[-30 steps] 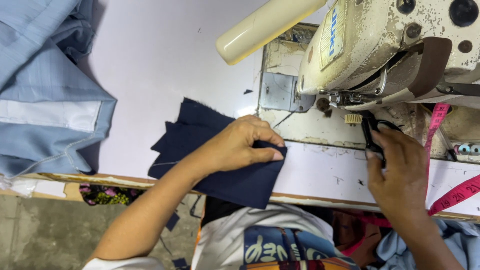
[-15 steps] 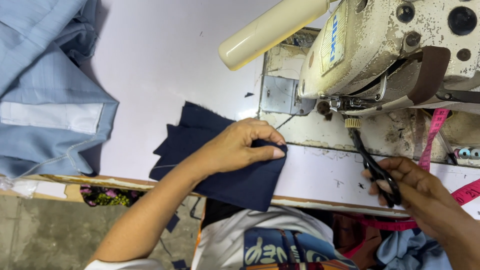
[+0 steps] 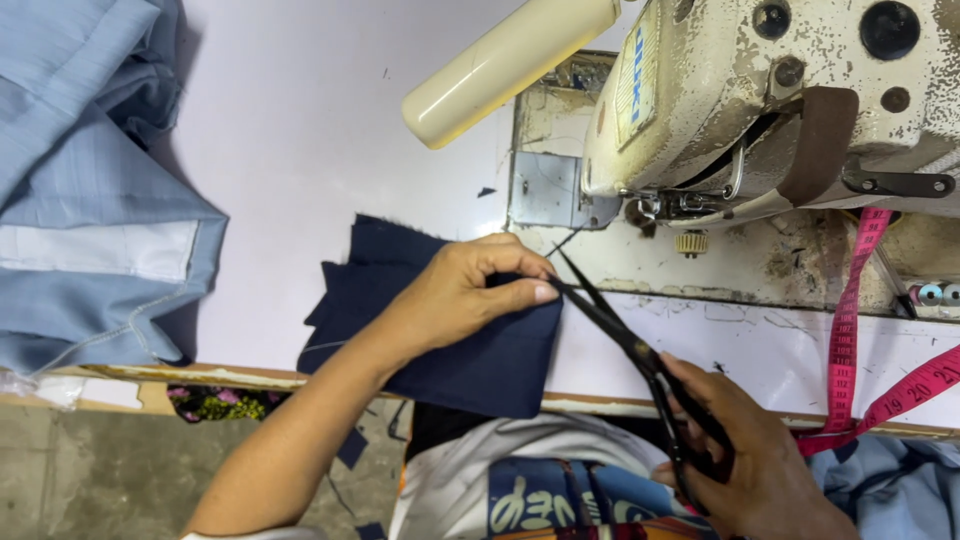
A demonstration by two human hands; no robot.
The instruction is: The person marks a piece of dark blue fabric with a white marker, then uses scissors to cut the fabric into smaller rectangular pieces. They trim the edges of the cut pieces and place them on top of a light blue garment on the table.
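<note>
A dark navy fabric piece (image 3: pixel 470 345) lies on the white table at its front edge. My left hand (image 3: pixel 470 285) rests on it, with thumb and fingers pinching its right edge. My right hand (image 3: pixel 745 460) holds black scissors (image 3: pixel 625 335) by the handles. The blades are slightly apart and their tips meet the fabric edge just beside my left thumb. A thin thread runs from that edge up toward the sewing machine's needle area (image 3: pixel 660 205).
A worn cream sewing machine (image 3: pixel 800 90) fills the upper right, with a cream cylinder (image 3: pixel 500 70) beside it. Light blue garments (image 3: pixel 90 200) are piled at the left. A pink measuring tape (image 3: pixel 850 330) hangs at the right, near thread bobbins (image 3: pixel 935 293).
My right hand came away from the machine with the scissors, dropped toward the table's front edge, and brought the blade tips left to the fabric edge. My left hand stayed on the fabric.
</note>
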